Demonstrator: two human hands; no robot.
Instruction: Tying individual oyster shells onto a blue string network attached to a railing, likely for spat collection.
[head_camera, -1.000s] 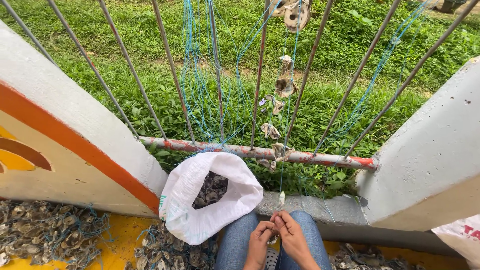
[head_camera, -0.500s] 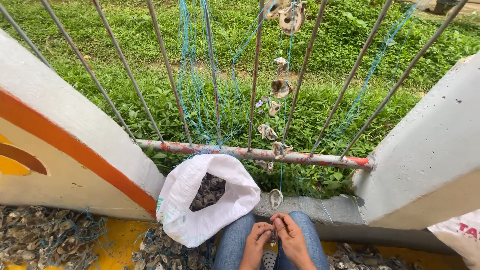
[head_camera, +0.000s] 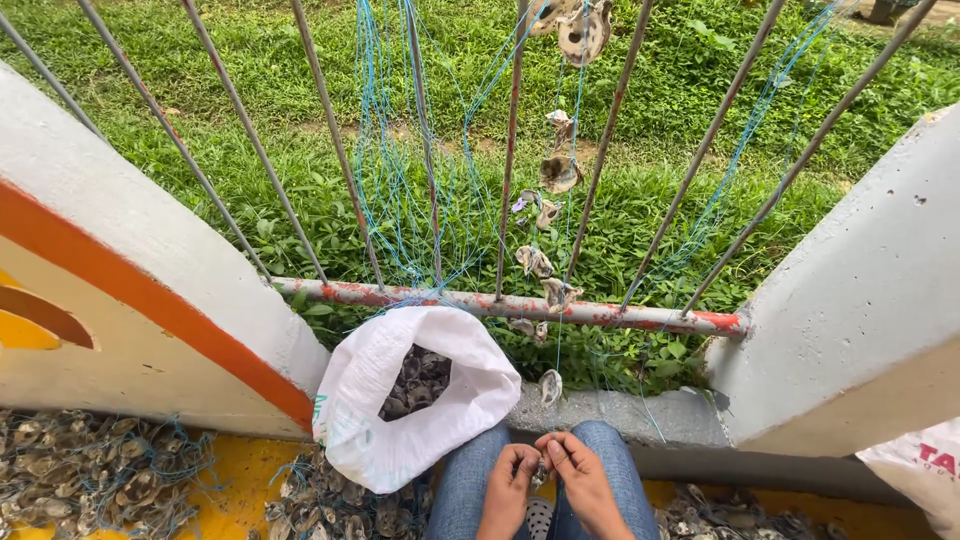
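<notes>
- compared with a second ago, the lowest shell (head_camera: 550, 386) on the blue string (head_camera: 572, 200) hangs lower, just above the hands, and the view sits a touch closer; the threading work reads as carrying on, one more shell strung.
- the left hand (head_camera: 510, 485) and right hand (head_camera: 580, 480) meet over the knees, fingertips pressed together, pinching a small shell piece (head_camera: 540, 472) between them.
- the white sack (head_camera: 410, 395) of shells stands open just left of the hands, against the rusty rail (head_camera: 500, 303).
</notes>
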